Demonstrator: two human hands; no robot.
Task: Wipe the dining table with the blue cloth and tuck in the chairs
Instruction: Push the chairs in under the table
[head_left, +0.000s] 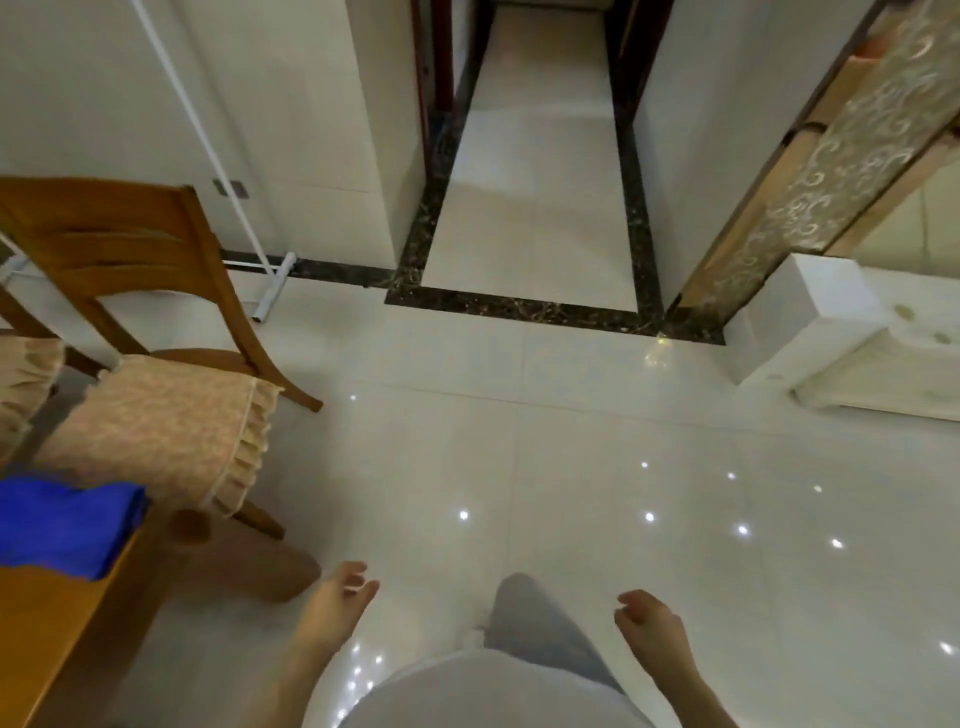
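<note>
A blue cloth (62, 525) lies on the corner of the wooden dining table (57, 644) at the lower left. Just behind it stands a wooden chair (124, 244) with a frilled pink seat cushion (166, 431), pulled out from the table. A second cushioned seat (23, 379) shows at the left edge. My left hand (337, 603) hangs low over the floor, right of the table corner, fingers loosely apart and holding nothing. My right hand (649, 629) hangs further right, fingers curled loosely, also holding nothing.
Glossy white floor tiles (545, 441) spread ahead. A hallway (540, 182) with a dark marble border opens straight on. A white pole stand (270, 291) leans by the left wall. A white cabinet (857, 338) and a patterned pillar (831, 156) stand at right.
</note>
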